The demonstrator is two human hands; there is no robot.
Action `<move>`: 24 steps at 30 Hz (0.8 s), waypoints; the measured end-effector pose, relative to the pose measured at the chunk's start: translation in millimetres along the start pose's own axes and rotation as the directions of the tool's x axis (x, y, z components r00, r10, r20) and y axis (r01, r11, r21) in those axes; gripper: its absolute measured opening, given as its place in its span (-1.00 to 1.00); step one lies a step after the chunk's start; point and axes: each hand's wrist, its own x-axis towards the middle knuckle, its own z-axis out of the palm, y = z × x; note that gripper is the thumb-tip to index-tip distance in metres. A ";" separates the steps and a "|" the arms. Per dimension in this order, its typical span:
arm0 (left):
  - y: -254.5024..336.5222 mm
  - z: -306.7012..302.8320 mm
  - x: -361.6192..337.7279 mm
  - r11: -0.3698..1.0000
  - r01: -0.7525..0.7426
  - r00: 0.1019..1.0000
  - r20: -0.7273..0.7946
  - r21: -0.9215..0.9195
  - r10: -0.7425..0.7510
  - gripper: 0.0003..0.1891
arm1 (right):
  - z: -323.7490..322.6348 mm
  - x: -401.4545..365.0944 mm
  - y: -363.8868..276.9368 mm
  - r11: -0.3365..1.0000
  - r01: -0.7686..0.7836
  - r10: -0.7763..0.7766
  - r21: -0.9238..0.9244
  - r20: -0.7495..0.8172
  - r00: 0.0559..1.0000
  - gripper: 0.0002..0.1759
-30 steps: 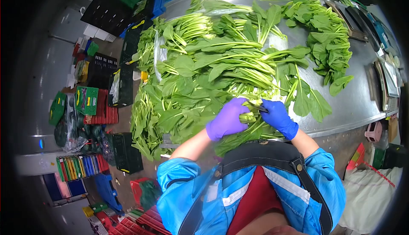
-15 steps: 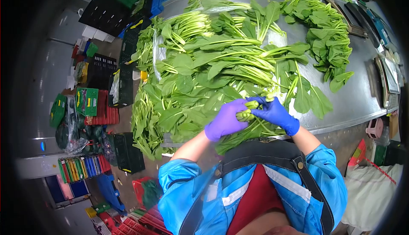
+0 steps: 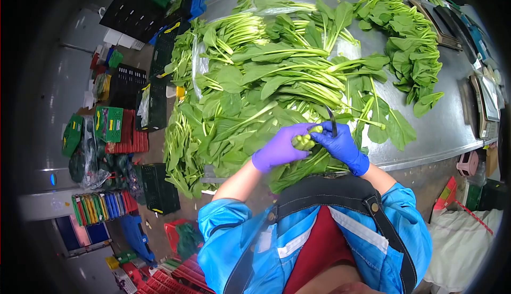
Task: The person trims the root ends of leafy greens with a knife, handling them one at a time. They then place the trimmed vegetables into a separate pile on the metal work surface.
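In a purple glove, my left hand (image 3: pixel 279 147) is closed around a bunch of leafy green stems (image 3: pixel 303 142), cut ends toward the right. My right hand (image 3: pixel 343 146), in a blue glove, grips a small knife (image 3: pixel 332 117) whose dark curved blade sticks up past the fingers. Its thumb and fingertips touch the stem ends at the left hand's bunch. Just beyond both hands lies a large pile of leafy greens (image 3: pixel 298 75), with pale stems pointing mostly right. The knife's handle is hidden in the right hand.
A metal table (image 3: pixel 452 89) carries the greens. Another row of greens (image 3: pixel 407 43) lies at the back right. Scales (image 3: pixel 485 102) stand at the right edge. On the left are dark crates (image 3: pixel 159 187) and a green crate (image 3: pixel 109 125); a pink stool (image 3: pixel 468 162) is at right.
The knife blade now shows upright above my right hand. Both hands have shifted slightly left, the left hand keeping its bunch. A loose stem now lies to the right of the hands.
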 end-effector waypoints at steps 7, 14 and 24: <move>28.8 -55.1 -16.0 0.933 -0.195 0.968 -0.215 -0.303 0.132 -0.57 | -55.7 62.3 62.9 0.736 0.043 -0.352 -0.675 -0.328 0.877 -0.62; 55.8 -97.3 -44.9 0.911 -0.318 0.938 -0.230 -0.264 0.260 -0.23 | -56.1 57.6 55.5 0.738 0.109 -0.288 -0.666 -0.164 0.943 -0.64; 61.2 -26.1 -22.8 0.717 -0.366 0.892 0.003 0.594 0.453 -0.68 | -63.4 -11.0 -50.9 0.991 -0.041 0.043 -0.126 0.014 0.999 -0.66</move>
